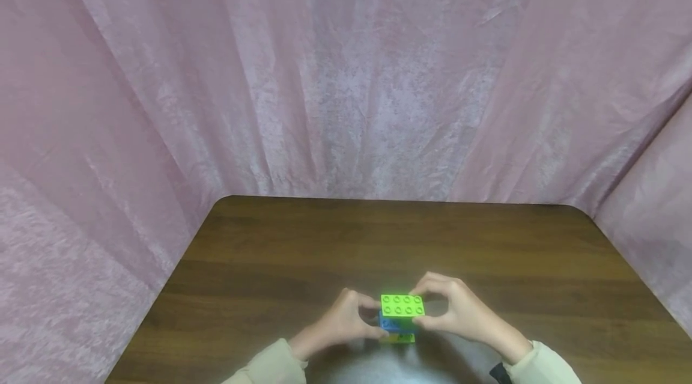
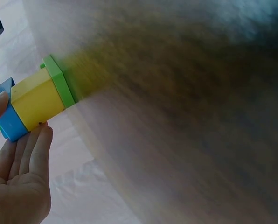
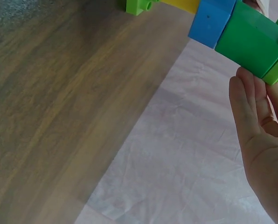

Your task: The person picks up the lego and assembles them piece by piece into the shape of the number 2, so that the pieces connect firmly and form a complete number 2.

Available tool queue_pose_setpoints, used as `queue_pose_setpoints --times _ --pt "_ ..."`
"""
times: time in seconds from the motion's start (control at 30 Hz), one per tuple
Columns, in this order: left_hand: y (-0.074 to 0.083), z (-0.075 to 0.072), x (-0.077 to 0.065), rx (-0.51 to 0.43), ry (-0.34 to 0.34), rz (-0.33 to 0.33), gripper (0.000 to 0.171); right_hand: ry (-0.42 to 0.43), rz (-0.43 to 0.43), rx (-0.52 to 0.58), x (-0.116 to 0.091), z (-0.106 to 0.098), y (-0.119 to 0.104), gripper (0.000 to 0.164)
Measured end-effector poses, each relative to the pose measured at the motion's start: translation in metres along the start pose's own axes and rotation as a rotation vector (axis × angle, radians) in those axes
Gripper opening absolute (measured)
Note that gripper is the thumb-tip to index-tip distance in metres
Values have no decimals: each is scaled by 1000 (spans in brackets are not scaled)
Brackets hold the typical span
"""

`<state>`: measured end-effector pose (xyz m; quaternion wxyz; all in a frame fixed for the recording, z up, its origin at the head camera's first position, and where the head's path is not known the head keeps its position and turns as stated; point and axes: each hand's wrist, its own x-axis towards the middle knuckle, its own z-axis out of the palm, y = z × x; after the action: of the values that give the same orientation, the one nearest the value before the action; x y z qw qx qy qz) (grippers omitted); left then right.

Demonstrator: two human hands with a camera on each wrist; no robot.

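Observation:
A tower of toy building bricks stands near the table's front. From the bottom up it has a light green base plate, a yellow block, a blue brick, a dark green block and a light green studded plate on top. My left hand pinches the blue brick from the left, thumb in front and fingers behind. From the right, my right hand pinches the top light green plate between thumb and fingers. In the right wrist view its other fingers extend beside the dark green block.
The tower stands on a brown wood-grain table with rounded far corners. Pink velvety curtains hang behind the table and along its sides. Light sleeves cover both forearms, and a dark band shows at the right wrist.

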<state>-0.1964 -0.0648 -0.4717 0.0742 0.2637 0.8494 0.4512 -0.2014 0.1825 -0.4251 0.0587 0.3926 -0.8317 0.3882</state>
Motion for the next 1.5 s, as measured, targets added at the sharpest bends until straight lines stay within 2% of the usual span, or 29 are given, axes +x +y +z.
queue_pose_setpoints --times 0.43,0.9,1.5 --pt "-1 1 0 -11 -1 12 41 -28 47 8 2 0 -2 27" --pt "0 1 0 16 -5 23 40 -12 35 22 -1 2 -3 27" --pt "-2 2 0 -11 -11 5 41 8 12 -7 -4 4 -5 28"
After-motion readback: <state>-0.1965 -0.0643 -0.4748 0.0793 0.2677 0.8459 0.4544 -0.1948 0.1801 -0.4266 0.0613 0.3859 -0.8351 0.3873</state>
